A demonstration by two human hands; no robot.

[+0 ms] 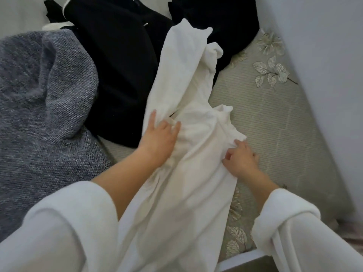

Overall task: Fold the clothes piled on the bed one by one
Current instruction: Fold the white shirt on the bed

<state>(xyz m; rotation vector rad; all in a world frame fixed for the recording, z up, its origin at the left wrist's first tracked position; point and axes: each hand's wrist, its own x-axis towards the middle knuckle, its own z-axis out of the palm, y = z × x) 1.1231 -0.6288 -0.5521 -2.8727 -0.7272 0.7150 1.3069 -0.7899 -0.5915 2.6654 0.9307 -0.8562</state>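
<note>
A long white garment [182,91] lies stretched across the bed from the near edge toward the far pile. My left hand [157,140] rests on its left side, with fingers curling into a fold of the fabric. My right hand [240,159] pinches the garment's right edge near a bunched corner. Both forearms come out of white sleeves.
A black garment [117,71] with white trim lies behind the white one, and a grey knitted piece [39,99] sits to the left. The bed cover [275,122] is grey-green with a leaf pattern. A pale wall [324,55] runs along the right side.
</note>
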